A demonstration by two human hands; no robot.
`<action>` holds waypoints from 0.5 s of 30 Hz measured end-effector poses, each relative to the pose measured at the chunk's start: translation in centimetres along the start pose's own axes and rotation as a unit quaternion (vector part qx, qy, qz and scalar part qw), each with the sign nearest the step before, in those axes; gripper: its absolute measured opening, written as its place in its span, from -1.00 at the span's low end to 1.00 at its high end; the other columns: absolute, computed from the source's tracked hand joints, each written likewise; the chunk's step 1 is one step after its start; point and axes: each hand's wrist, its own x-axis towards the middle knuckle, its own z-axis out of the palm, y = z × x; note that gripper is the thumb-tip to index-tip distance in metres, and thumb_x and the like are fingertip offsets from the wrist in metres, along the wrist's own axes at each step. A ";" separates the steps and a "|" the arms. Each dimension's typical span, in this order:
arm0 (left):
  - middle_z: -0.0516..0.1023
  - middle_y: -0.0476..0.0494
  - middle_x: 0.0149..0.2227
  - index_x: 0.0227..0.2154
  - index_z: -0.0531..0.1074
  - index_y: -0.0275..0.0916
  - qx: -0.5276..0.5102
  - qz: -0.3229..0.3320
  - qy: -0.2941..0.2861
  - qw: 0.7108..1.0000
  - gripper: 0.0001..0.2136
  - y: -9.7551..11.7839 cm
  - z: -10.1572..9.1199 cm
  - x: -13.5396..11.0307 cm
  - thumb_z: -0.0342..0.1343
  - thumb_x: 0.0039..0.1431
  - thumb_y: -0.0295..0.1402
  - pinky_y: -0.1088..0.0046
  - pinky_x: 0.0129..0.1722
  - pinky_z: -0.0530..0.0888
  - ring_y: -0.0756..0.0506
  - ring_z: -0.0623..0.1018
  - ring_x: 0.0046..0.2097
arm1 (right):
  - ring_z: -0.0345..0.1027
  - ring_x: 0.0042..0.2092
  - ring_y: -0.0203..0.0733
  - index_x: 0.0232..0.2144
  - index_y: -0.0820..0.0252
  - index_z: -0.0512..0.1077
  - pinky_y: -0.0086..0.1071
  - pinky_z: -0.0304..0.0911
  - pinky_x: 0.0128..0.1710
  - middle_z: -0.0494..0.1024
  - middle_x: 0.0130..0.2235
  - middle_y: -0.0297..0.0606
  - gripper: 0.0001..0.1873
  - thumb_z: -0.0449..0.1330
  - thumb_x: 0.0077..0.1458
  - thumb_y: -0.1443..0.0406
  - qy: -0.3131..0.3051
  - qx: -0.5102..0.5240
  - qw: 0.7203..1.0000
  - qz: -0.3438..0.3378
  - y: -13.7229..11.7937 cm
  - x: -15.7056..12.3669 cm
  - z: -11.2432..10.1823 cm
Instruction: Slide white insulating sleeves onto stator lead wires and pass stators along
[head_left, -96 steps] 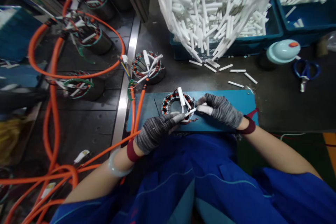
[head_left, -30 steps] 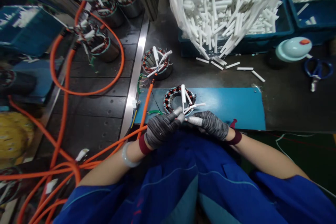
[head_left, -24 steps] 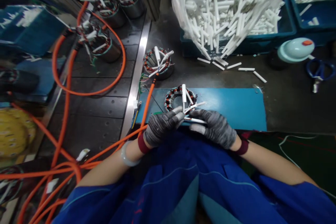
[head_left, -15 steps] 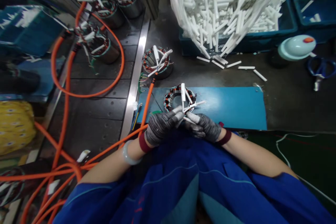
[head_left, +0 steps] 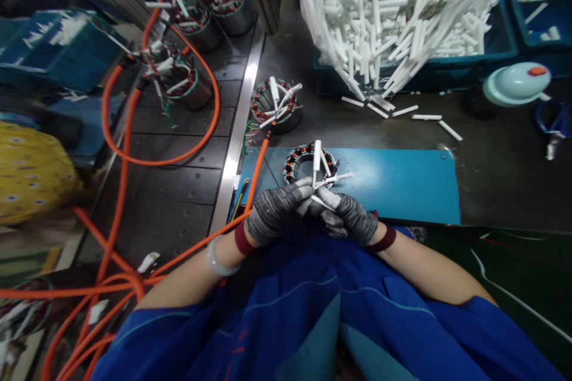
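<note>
A motor stator (head_left: 300,162) with copper windings and white sleeved leads stands on a blue mat (head_left: 402,184) near the table's front edge. My left hand (head_left: 274,214), in a grey glove, is closed, its fingertips pinching a lead at the stator's near rim. My right hand (head_left: 346,218), also gloved, is closed on a thin white sleeve tube (head_left: 322,202) that points toward my left fingers. Both hands meet just in front of the stator.
A clear bag of white tubes (head_left: 388,6) spills from a blue bin at the back. Loose tubes (head_left: 402,112) lie on the dark table. Another stator (head_left: 274,104) stands behind the mat, more at back left. Orange cables (head_left: 129,149) loop left. Blue scissors (head_left: 553,125) and a pale dispenser (head_left: 516,83) sit right.
My right hand has drawn in from the stator's right side to meet my left hand at its near rim. The view has shifted slightly.
</note>
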 end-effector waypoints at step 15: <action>0.70 -0.15 -0.09 0.01 0.59 -0.14 -0.125 -0.105 -0.171 0.972 -0.62 -1.7 -3.1 3.5 0.26 0.20 -0.09 0.12 0.24 0.45 -0.27 0.62 0.08 | 0.55 -0.39 -0.14 -0.18 0.16 0.59 -0.24 0.47 -0.29 0.68 -0.36 -0.20 -0.50 0.18 0.23 -0.12 0.352 -0.182 0.910 -0.127 4.7 -3.8 -8.5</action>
